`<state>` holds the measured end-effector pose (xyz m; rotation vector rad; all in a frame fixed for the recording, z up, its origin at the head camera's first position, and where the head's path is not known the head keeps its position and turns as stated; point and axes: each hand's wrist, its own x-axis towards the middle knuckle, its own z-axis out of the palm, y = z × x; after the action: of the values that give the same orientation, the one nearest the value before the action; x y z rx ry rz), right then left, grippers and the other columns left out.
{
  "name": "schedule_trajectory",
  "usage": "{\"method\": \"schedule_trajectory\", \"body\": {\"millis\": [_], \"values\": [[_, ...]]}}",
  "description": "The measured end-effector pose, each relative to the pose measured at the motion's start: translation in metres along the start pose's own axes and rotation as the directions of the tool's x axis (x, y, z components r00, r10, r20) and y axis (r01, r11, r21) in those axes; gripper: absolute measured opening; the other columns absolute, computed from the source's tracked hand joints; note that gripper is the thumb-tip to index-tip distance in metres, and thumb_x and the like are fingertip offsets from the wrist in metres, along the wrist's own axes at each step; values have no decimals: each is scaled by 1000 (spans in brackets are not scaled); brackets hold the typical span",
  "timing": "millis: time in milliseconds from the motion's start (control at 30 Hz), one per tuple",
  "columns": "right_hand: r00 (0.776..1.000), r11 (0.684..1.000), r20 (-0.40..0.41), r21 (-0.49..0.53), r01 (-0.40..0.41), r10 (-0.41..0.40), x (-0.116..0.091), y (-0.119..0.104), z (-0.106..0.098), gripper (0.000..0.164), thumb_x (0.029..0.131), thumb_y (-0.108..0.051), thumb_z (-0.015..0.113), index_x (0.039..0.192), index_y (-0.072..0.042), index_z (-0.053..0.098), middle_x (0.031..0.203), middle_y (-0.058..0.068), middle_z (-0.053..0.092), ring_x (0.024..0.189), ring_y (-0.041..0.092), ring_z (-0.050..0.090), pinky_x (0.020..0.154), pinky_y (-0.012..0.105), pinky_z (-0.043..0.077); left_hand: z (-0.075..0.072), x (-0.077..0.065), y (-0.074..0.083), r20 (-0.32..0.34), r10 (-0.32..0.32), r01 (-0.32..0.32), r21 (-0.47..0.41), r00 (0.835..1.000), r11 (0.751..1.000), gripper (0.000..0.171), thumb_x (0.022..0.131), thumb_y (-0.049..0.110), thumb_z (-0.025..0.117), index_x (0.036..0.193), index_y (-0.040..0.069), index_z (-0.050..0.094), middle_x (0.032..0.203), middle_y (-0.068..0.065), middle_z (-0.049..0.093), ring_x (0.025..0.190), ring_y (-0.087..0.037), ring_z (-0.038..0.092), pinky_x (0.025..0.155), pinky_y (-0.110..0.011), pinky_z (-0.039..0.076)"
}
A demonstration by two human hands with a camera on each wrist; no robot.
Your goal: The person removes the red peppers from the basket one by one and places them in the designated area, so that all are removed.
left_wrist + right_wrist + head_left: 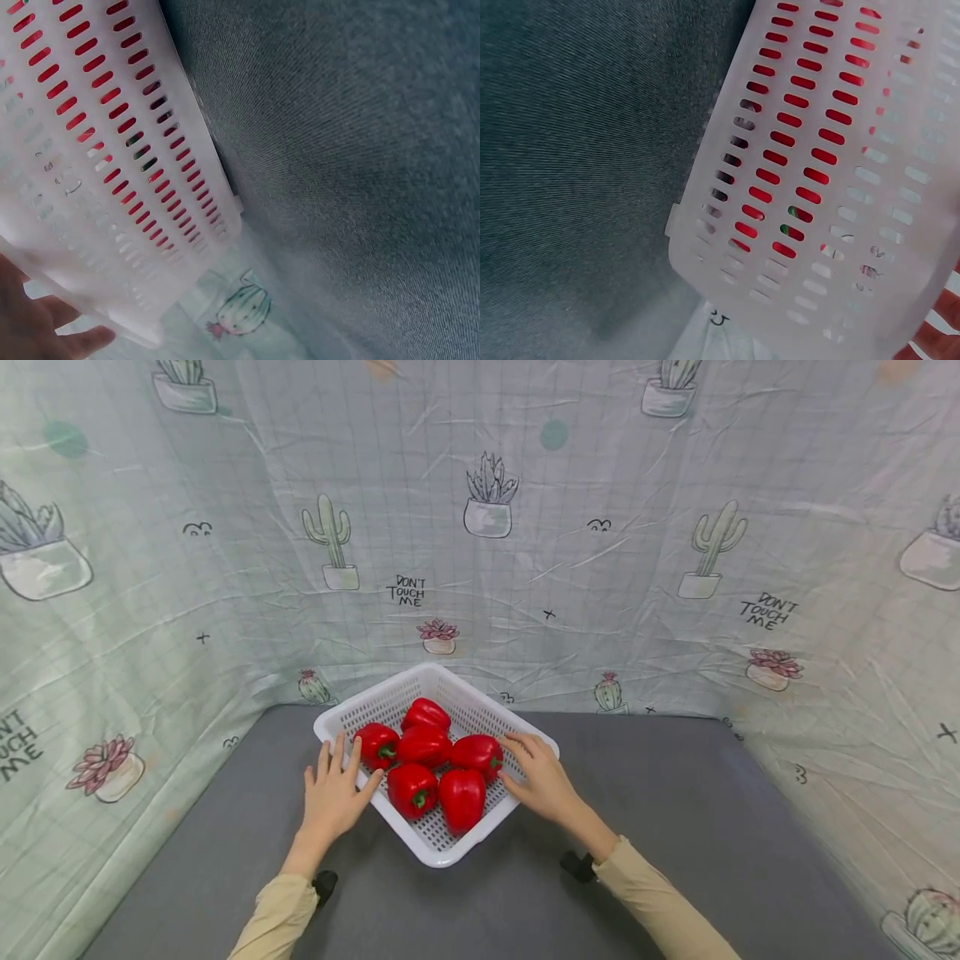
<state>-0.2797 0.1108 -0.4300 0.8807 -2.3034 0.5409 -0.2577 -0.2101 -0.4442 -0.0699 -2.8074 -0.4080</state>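
A white perforated plastic basket [439, 857] stands cornerwise on the grey table, with several red bell peppers [423, 746] inside. At its left side is my left hand [332, 797], fingers spread and fairly straight at the rim, near the leftmost pepper [375, 745]. My right hand [546, 783] lies over the right rim, its loosely bent fingers close to another pepper [477, 754]; whether they touch it I cannot tell. Both wrist views show the slotted basket wall [112, 142] with red behind it. Fingertips [939, 337] peek out at the rim in the right wrist view.
The grey tabletop [660, 827] extends on both sides of the basket and in front of it. A hanging cloth [570, 635] printed with potted cacti encloses the back and sides, close behind the basket's far corner.
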Motion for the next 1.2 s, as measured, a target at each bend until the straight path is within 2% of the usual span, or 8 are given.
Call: {"method": "schedule_trajectory", "body": {"millis": [233,333,500,633,967,1200], "values": [[1000,1000,-2,-17,0,0,7,-1,3,46,72,-15,70,115,-8,57,115,11,56,102,26,52,85,46,43,-1,-2,3,7,-24,24,-14,1000,1000,72,86,47,45,139,2,26,145,-29,12,129,-52,9,96,-69,14],[1000,1000,9,-25,-2,2,10,-1,4,47,72,-16,70,116,-9,57,115,11,56,102,26,52,84,45,43,0,-3,3,7,-30,30,-13,1000,999,71,86,46,45,139,1,26,144,-29,12,128,-52,11,96,-68,15],[999,999,54,-36,-8,10,14,0,7,49,72,-19,70,118,-11,55,116,10,56,103,26,51,86,45,43,0,-5,2,-2,-29,29,9,1000,1000,72,86,46,46,138,1,27,144,-30,15,124,-53,19,95,-67,20],[992,999,121,-51,-15,21,20,1,10,51,74,-21,70,121,-11,53,118,10,54,106,26,50,86,45,42,0,-4,0,-11,-15,15,23,1000,1000,71,85,45,46,137,-1,29,143,-30,16,121,-52,23,93,-66,24],[950,996,310,-94,-12,40,38,9,14,56,77,-27,67,126,-10,47,125,10,49,113,28,46,89,48,39,-3,-1,0,-20,-7,7,32,1000,999,71,86,45,46,136,-2,29,142,-31,17,117,-51,29,88,-66,28],[907,990,414,-141,-15,73,45,16,20,57,79,-34,63,129,-12,46,127,10,47,114,27,42,89,45,36,0,-1,1,-2,-23,23,20,1000,1000,72,86,46,45,138,-1,27,143,-30,14,117,-51,28,88,-65,28]]}}
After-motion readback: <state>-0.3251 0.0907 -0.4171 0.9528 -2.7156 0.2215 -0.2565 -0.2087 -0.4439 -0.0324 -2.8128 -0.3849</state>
